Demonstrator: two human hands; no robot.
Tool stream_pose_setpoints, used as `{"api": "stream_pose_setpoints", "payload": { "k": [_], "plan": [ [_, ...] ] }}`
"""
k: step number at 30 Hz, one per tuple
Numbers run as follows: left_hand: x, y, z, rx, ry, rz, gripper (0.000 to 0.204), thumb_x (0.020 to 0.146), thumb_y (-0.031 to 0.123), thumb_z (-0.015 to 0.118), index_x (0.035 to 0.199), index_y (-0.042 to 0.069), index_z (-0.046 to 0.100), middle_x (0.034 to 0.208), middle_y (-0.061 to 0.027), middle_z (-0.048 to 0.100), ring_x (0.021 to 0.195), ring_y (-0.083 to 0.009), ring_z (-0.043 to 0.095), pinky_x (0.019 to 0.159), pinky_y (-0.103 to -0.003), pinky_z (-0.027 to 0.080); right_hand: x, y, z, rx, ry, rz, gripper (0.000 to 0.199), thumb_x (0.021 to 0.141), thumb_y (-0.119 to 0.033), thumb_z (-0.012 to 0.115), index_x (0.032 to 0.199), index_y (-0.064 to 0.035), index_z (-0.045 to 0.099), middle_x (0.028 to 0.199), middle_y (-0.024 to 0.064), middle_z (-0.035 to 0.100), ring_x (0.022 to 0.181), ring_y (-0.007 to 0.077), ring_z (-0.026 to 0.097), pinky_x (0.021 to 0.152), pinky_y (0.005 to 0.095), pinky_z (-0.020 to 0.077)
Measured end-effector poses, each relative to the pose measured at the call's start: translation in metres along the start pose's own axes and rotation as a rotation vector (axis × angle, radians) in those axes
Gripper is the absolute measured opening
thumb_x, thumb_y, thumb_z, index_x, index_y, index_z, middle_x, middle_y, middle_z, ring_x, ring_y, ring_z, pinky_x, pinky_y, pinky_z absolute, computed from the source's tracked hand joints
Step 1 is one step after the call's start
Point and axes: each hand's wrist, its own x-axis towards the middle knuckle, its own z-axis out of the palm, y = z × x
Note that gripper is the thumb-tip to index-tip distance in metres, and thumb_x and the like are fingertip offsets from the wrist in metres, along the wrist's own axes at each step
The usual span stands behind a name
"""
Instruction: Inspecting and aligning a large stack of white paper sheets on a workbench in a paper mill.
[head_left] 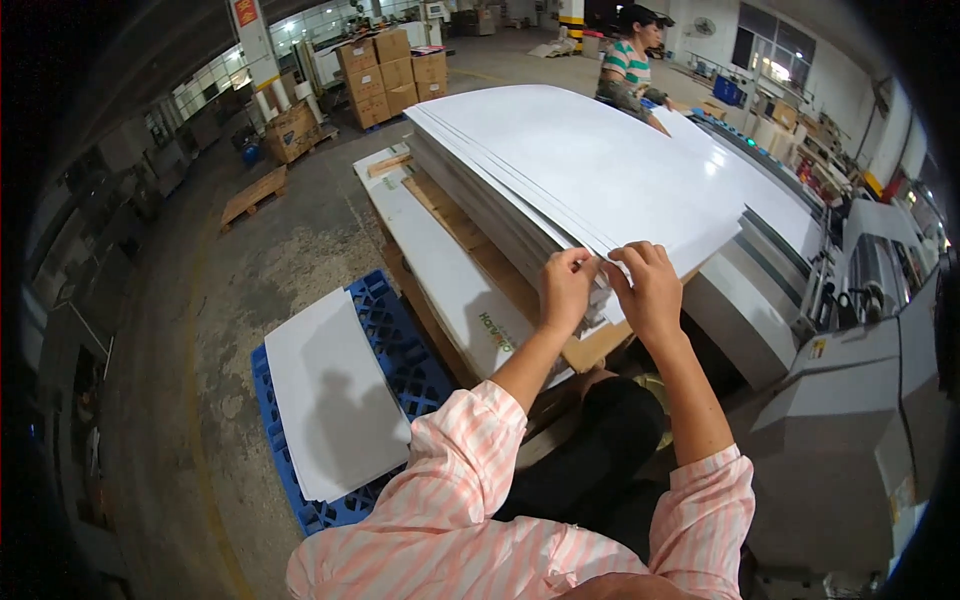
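At the near corner of a tall stack of white sheets (590, 160), both hands meet, close beside each other. The left hand (567, 288) has its thumb and forefinger drawn narrowly together at the sheet edges; whether paper lies between them I cannot tell. The right hand (648, 290) holds the corner of the upper sheets, thumb low and fingers curled above. Several top sheets sit slightly out of line along the left edge, and the stack rests on a brown board (592, 350).

Along the stack's left side runs a long white panel (450, 270), standing between it and a blue plastic pallet (372, 300) on the floor. That pallet carries a lower pile of white sheets (335, 400), with a shadow across it. Close by on the right, a bulky grey machine (835, 440) blocks that side, while a dark-clothed knee (615, 415) fills the space below the hands. Beyond the stack's far right edge, a co-worker (628, 65) in a striped top reaches toward another white sheet (725, 165). Farther off stand cardboard boxes (385, 75) and, nearer, a small wooden pallet (255, 195) lies on the floor
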Motion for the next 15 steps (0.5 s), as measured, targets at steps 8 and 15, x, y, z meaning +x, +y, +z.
{"api": "stream_pose_setpoints", "payload": {
  "k": [8,15],
  "plan": [
    [-0.002,-0.010,-0.005,0.066,0.037,0.075,0.018,0.079,0.013,0.065,0.084,-0.004,0.063,0.076,-0.0064,0.061,0.063,-0.0081,0.056,0.055,-0.024,0.045,0.010,0.021,0.029,-0.123,-0.077,0.063,0.009,0.073,-0.016,0.063,0.077,-0.0088,0.065,0.077,0.0061,0.059,0.076,0.0261,0.053,0.066,0.0369,0.0401],
    [-0.002,0.004,-0.006,0.135,0.030,0.099,0.018,0.078,0.014,0.065,0.087,-0.001,0.064,0.077,-0.0078,0.060,0.064,-0.0118,0.057,0.057,-0.025,0.045,0.009,0.030,0.027,-0.216,-0.113,0.068,0.009,0.074,-0.015,0.062,0.080,-0.0098,0.065,0.079,0.0046,0.059,0.079,0.0235,0.052,0.069,0.0355,0.0387]
  ]
}}
